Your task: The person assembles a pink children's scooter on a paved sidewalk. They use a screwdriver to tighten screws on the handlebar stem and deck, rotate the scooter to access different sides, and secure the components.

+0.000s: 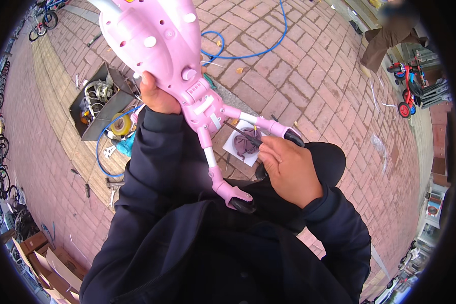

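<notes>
A pink ride-on toy (182,76) lies tilted across my lap, its underside with white caps and screw holes facing up. Two pink and white legs stretch toward me, each ending in a black caster wheel (243,204). My left hand (158,95) grips the left side of the pink body, thumb on top and the other fingers hidden beneath. In my right hand (290,169) is a screwdriver (249,139), fingers closed around its dark handle. The shaft points at the joint between the legs; whether its tip touches a screw, I cannot tell.
A grey toolbox (92,133) full of parts stands left, beside a roll of yellow tape (120,124) and a teal power tool (125,146). A blue hose (261,52) curls over the brick paving. Cardboard boxes (55,268) sit lower left; a person (392,33) and a red tricycle (404,96) are upper right.
</notes>
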`<state>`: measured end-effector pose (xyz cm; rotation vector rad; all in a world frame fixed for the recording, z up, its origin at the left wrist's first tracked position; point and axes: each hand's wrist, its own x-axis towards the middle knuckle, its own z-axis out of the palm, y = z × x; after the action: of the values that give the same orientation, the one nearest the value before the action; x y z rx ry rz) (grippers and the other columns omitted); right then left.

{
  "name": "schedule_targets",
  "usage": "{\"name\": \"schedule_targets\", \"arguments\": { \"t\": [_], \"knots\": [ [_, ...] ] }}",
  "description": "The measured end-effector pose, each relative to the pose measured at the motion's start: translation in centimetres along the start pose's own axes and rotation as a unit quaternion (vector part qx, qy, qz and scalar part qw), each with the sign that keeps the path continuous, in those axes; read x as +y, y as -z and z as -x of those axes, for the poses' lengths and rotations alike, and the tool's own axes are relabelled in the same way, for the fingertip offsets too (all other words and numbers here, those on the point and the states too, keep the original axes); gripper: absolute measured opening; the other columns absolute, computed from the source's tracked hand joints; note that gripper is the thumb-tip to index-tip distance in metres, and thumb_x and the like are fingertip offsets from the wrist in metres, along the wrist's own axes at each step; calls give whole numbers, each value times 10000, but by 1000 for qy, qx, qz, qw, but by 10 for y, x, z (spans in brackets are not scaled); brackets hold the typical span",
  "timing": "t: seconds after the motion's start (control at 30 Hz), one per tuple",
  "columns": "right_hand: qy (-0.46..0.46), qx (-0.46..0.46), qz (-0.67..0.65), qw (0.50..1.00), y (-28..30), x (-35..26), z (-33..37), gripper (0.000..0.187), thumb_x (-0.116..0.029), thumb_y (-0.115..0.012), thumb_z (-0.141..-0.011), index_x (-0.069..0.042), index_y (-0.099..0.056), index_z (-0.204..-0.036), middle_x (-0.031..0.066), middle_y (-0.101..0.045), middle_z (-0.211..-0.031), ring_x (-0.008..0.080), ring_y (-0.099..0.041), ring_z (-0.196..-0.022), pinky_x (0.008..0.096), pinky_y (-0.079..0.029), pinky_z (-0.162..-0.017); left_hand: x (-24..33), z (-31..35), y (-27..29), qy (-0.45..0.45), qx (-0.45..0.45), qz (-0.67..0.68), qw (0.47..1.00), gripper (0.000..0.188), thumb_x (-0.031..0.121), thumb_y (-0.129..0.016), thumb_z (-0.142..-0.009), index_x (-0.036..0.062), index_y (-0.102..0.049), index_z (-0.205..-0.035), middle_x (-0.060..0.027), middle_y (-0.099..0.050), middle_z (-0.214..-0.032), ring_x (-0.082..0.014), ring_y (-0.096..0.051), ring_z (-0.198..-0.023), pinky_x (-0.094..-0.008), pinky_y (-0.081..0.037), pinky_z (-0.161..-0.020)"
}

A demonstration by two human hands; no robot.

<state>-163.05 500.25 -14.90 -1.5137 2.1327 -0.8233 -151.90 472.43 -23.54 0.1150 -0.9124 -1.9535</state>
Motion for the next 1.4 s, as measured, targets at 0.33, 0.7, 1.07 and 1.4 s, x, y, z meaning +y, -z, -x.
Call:
{"name": "schedule_targets", "arguments": {
  "t": [0.33,0.7,1.07,1.4],
  "knots": [
    [5,-48,104,993,-11,18,-9,312,-197,-760,-901,-37,-698,-1161,103,-716,-822,351,-710,-776,432,-567,-687,-1,2,-3,-9,4,-30,999,1103,746,-758,-763,-9,-441,-1501,-203,-642,-1297,-357,-697,-1042,-487,-602,-868],
    [-99,-52,-60,992,19,9,1,244,-213,-671,-968,-11,-701,-1101,190,-740,-903,397,-710,-845,439,-560,-735,4,-5,8,-24,-51,-29,998,1049,738,-686,-835,52,-367,-1561,-227,-588,-1377,-427,-654,-1162,-594,-579,-939],
    [-3,-45,-23,999,2,13,14,233,-174,-719,-932,-34,-658,-1107,146,-731,-875,379,-707,-827,442,-554,-699,9,-11,4,-84,13,-82,993,1039,824,-527,-866,51,-370,-1542,-276,-630,-1260,-422,-702,-1000,-580,-622,-799],
    [109,22,210,971,-31,-15,-3,306,-174,-726,-896,-86,-703,-1188,74,-590,-757,254,-666,-707,399,-509,-581,18,-18,12,-98,4,-121,988,1080,836,-534,-852,42,-337,-1557,-303,-642,-1233,-431,-711,-984,-561,-631,-781]
  ]
}}
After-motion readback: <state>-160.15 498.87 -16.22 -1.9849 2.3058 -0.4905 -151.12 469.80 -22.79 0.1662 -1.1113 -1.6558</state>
